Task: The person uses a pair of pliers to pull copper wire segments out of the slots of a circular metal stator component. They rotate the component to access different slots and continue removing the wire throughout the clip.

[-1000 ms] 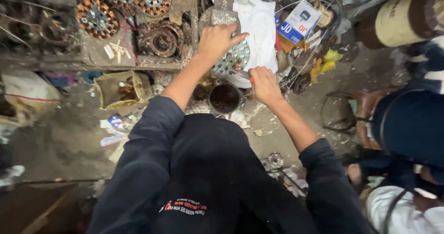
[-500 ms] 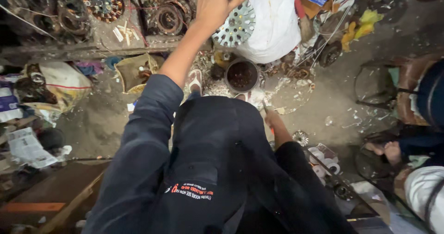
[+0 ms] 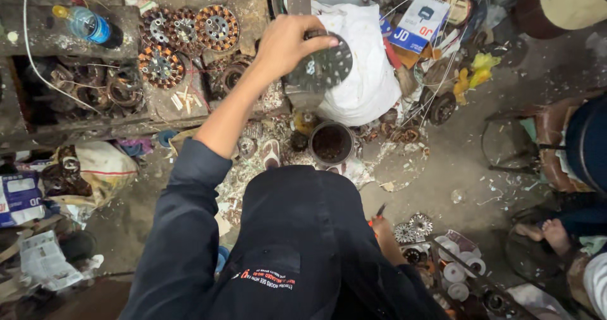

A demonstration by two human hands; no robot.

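My left hand (image 3: pixel 288 45) is raised over the edge of the workbench (image 3: pixel 246 4) and grips a round grey metal disc with many small holes (image 3: pixel 322 67) by its upper rim. The disc hangs in front of a white cloth bundle (image 3: pixel 363 61). My right hand (image 3: pixel 382 231) is low at my right side, mostly hidden behind my dark shirt; a thin dark-and-red object (image 3: pixel 379 210) shows at its top. Just beside it on the floor lie small round metal parts (image 3: pixel 414 226).
Several copper-wound stators (image 3: pixel 183 38) and a blue water bottle (image 3: pixel 85 23) sit on the bench. A dark round pot (image 3: pixel 331 143) stands on the littered floor below. A tray of white rolls (image 3: pixel 458 272) is at lower right, beside another person's bare feet (image 3: pixel 544 234).
My right hand has dropped from beside the pot to my right side. My left hand stays up with the disc, now held away from the white bundle.
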